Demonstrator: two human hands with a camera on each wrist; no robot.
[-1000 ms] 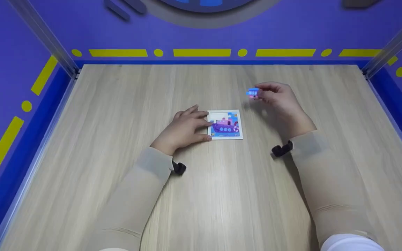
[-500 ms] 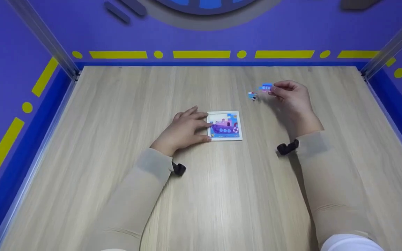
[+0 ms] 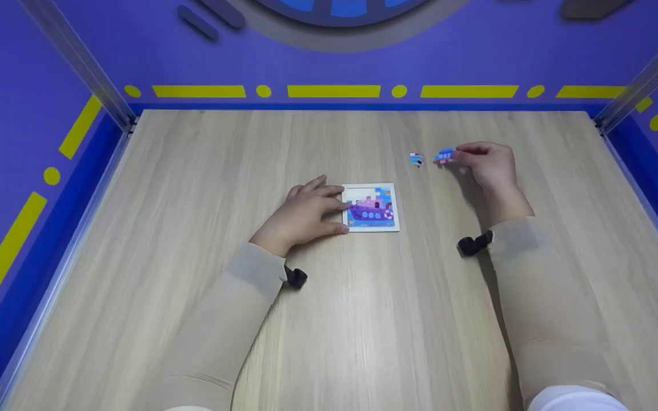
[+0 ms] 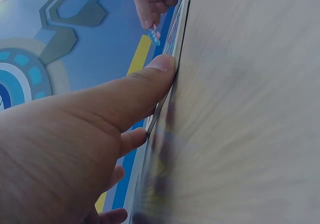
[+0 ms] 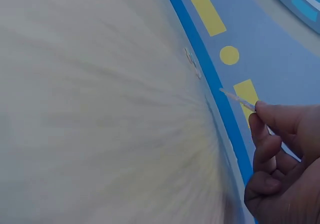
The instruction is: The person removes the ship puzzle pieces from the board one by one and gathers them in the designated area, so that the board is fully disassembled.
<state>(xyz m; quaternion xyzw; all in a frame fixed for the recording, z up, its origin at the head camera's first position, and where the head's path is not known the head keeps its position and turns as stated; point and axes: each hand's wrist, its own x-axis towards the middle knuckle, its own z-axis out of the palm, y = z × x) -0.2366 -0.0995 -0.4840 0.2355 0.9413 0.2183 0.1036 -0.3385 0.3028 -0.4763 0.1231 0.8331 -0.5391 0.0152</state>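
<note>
A square jigsaw puzzle (image 3: pixel 370 212) in a white frame shows a purple ship, with a pale bare patch at its upper left. My left hand (image 3: pixel 305 216) lies spread at the frame's left side, fingertips and thumb on its edge. Up and to the right, my right hand (image 3: pixel 490 165) pinches a blue and pink puzzle piece (image 3: pixel 444 156) between thumb and fingers, raised over the table. In the right wrist view that held piece (image 5: pixel 237 99) appears edge-on. Another small puzzle piece (image 3: pixel 416 159) lies on the table just left of it.
The wooden table (image 3: pixel 329 319) stretches around the puzzle. A purple-blue wall (image 3: pixel 340 68) with yellow dashes closes off the back, and similar panels stand at left and right. A small black wrist camera (image 3: pixel 296 278) sits on the left sleeve, another one (image 3: pixel 473 245) on the right.
My right hand has moved to the right with its piece, away from the puzzle, and come slightly lower. The loose piece on the table has come into view. My left hand stays put.
</note>
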